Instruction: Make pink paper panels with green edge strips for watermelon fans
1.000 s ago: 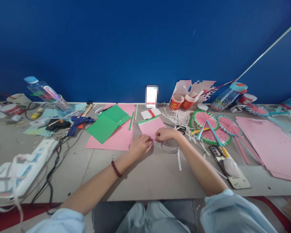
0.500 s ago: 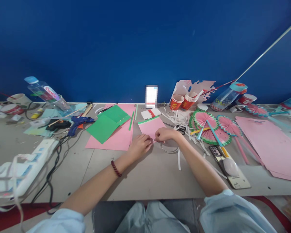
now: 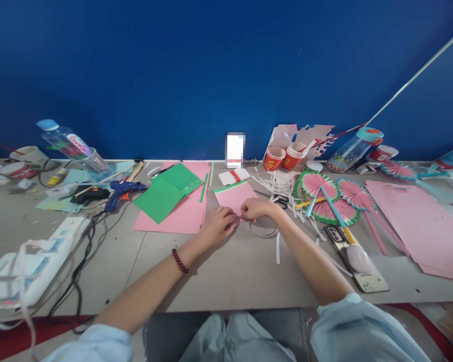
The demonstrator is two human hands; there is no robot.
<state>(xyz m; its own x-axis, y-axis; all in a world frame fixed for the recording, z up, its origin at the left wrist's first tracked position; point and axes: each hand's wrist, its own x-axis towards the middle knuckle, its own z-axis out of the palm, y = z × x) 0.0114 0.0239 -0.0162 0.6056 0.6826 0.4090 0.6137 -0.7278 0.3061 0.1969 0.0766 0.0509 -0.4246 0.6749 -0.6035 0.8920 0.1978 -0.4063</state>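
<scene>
A small pink paper sheet (image 3: 234,197) with a green strip along its far edge lies on the grey table (image 3: 226,271) in front of me. My left hand (image 3: 218,226) pinches the sheet's near edge with curled fingers. My right hand (image 3: 257,208) does the same just to the right, fingers closed on that edge. The two hands nearly touch. A clear tape ring (image 3: 264,230) lies under my right wrist.
Larger pink and green sheets (image 3: 173,198) lie to the left, beside a blue glue gun (image 3: 123,193) and a white power strip (image 3: 33,256). Watermelon paper fans (image 3: 326,198), red paper cups (image 3: 283,157), scissors (image 3: 275,197), a phone (image 3: 357,259) and big pink sheets (image 3: 419,226) are at the right.
Both hands stay on the pink sheet's near edge; the fingers have only shifted slightly closer together.
</scene>
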